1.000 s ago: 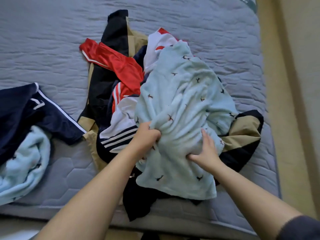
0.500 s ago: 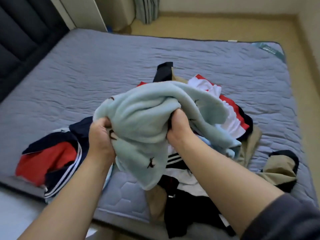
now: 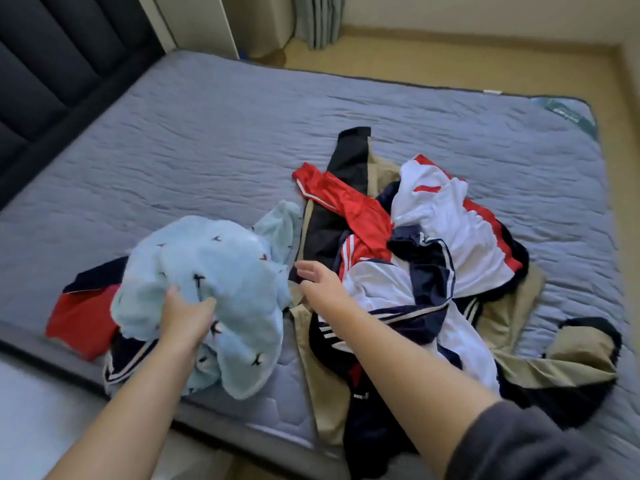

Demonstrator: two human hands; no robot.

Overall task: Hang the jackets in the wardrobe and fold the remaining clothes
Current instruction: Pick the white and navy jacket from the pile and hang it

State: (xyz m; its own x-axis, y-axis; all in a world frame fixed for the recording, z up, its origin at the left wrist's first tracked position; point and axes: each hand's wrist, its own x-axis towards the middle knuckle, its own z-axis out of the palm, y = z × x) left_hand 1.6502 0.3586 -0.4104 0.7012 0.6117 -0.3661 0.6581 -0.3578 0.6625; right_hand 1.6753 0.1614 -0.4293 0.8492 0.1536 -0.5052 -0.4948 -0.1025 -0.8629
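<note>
Head: unreadable mattress label beyond jackets

views: just one camera, worn on the person's head.
looks from: above the near edge of the bed, on the person's side.
faces: forward and down, across the bed toward the curtain at the far side of the room.
how near: close. both bare arms come in from the bottom edge. the left hand holding the pale blue fleece and the right hand by the clothes pile sit low in the middle.
how wide: very wide. it takes in nearly the whole bed, the dark headboard on the left and the floor beyond.
tilt: the bed's far edge slopes down to the right.
shared part: only one view.
</note>
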